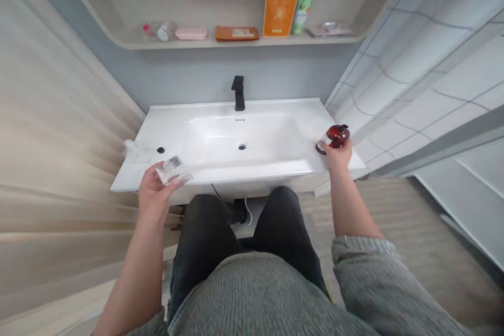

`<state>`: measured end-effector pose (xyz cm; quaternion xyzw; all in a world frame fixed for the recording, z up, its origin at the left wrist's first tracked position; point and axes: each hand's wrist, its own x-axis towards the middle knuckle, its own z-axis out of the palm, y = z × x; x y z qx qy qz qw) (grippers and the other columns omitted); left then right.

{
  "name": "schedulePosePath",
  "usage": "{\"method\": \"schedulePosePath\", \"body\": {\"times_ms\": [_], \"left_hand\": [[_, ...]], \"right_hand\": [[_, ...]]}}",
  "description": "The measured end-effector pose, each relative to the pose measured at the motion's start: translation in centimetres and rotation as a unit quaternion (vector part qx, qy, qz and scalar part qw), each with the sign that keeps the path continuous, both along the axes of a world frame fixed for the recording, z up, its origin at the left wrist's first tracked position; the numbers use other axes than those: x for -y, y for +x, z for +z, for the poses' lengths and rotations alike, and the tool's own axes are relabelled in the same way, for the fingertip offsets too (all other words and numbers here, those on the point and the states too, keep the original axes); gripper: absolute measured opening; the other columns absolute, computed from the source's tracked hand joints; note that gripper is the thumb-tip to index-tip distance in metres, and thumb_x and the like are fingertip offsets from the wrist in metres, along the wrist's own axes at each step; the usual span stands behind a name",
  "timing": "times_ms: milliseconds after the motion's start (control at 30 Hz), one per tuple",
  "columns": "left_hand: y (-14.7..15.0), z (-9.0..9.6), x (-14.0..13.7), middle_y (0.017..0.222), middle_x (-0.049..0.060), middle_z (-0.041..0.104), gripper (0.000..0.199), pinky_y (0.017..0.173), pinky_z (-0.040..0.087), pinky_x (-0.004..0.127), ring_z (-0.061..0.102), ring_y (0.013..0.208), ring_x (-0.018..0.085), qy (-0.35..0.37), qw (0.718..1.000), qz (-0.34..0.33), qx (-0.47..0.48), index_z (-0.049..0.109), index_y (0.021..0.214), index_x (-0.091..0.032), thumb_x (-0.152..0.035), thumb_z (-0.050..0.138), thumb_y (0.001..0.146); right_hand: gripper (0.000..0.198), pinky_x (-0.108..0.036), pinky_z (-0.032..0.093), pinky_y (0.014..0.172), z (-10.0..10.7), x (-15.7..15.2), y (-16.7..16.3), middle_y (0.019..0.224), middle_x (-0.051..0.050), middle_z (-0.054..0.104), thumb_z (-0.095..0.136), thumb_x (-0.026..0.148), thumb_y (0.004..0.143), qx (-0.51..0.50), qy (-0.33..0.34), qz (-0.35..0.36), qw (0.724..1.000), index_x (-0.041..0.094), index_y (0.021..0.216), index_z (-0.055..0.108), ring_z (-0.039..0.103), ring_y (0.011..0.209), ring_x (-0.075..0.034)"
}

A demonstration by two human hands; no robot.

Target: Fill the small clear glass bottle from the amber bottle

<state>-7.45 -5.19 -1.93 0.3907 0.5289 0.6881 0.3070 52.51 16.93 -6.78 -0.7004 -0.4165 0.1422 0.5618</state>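
Observation:
My left hand (155, 191) grips a small clear flat packet or box (173, 170) above the front left edge of the white washbasin (185, 159). Its contents are too blurred to name. At the basin's right end, my right hand (338, 155) is wrapped round a dark red-brown bottle (335, 136) with a pale label. The bottle is tilted, with its dark neck toward the right; whether its base touches the counter I cannot tell. A crumpled clear plastic wrapper (138, 151) lies on the left of the counter, behind my left hand.
A black faucet (238, 93) stands behind the basin's drain (242, 147). The shelf (189, 44) above holds an orange pouch (281, 8), a green tube (305, 4), a pink case (191, 33), an orange-brown packet (237, 33) and small bottles (163, 31). A curtain (59, 131) hangs left; a tiled wall (425, 100) stands right.

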Motion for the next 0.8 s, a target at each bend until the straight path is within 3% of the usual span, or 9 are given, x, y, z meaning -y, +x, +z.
{"method": "schedulePosePath", "body": {"times_ms": [100,233,467,600,800], "left_hand": [[-0.1,0.0,-0.5,0.131,0.004,0.08,0.071,0.1,0.073,0.048,0.082,0.114,0.026,0.003,1.0,-0.001,0.008,0.072,0.128,-0.03,-0.034,0.109,0.067],[-0.4,0.7,-2.8,0.126,0.003,0.08,0.072,0.094,0.074,0.049,0.081,0.111,0.027,0.011,0.999,-0.025,0.021,0.073,0.124,-0.031,-0.034,0.11,0.063],[0.1,2.8,-10.5,0.122,0.005,0.081,0.076,0.1,0.071,0.048,0.08,0.113,0.028,0.032,0.993,-0.11,0.012,0.073,0.122,-0.026,-0.034,0.11,0.056],[1.2,2.8,-15.8,0.12,0.005,0.081,0.079,0.099,0.07,0.047,0.079,0.109,0.028,0.043,0.987,-0.154,0.013,0.074,0.12,-0.026,-0.036,0.111,0.052],[3.1,1.4,-22.8,0.122,0.006,0.08,0.087,0.1,0.067,0.047,0.078,0.115,0.031,0.044,0.974,-0.22,0.0,0.073,0.132,-0.026,-0.037,0.109,0.054]], "right_hand": [[0.086,-0.058,0.061,0.105,0.4,0.6,-1.8,0.122,-0.014,0.078,0.099,0.056,0.056,-0.01,0.021,0.051,0.998,0.02,0.127,0.067,0.075,0.107,-0.034],[0.092,-0.058,0.061,0.105,2.0,1.2,-5.6,0.126,-0.016,0.079,0.103,0.063,0.055,-0.048,0.04,0.189,0.98,0.02,0.129,0.069,0.074,0.113,-0.036],[0.091,-0.057,0.062,0.107,4.9,-1.0,-13.8,0.123,-0.013,0.082,0.111,0.053,0.049,-0.124,-0.03,0.438,0.89,0.022,0.125,0.072,0.076,0.117,-0.037],[0.09,-0.058,0.061,0.111,4.7,-3.7,-18.5,0.123,-0.012,0.082,0.111,0.047,0.05,-0.137,-0.049,0.495,0.857,0.022,0.127,0.072,0.076,0.12,-0.037],[0.097,-0.06,0.063,0.109,2.6,-7.1,-23.3,0.127,-0.013,0.08,0.109,0.047,0.051,-0.139,-0.064,0.516,0.843,0.023,0.137,0.068,0.075,0.122,-0.039]]}}
